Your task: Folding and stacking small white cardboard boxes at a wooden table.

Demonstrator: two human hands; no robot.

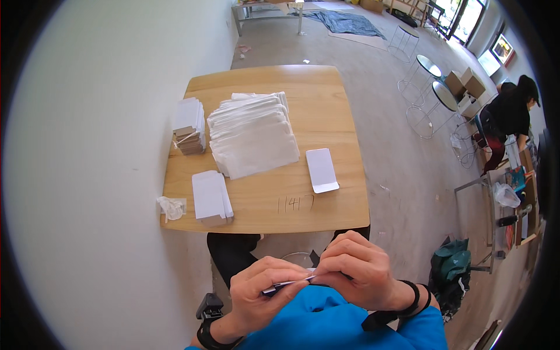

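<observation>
Close to my body, past the table's near edge, both my hands hold a thin, flat white card piece (pixel 286 284) with a dark edge, seen almost edge-on. My left hand (pixel 261 291) is closed round its left part, thumb below and fingers on top. At its right end, the fingers of my right hand (pixel 359 273) pinch together; they hide much of that end. On the wooden table (pixel 329 116), a white carton (pixel 322 169) with a folded end flap lies beyond my right hand. A stack of flat white cartons (pixel 211 195) lies at the near left.
Farther back on the table are a big pile of white paper sheets (pixel 254 137) and a bundle of flat cartons (pixel 189 122). A crumpled white wad (pixel 172 207) lies at the left edge, by the wall. Round stools (pixel 429 65) and a bending person (pixel 508 119) are at the right.
</observation>
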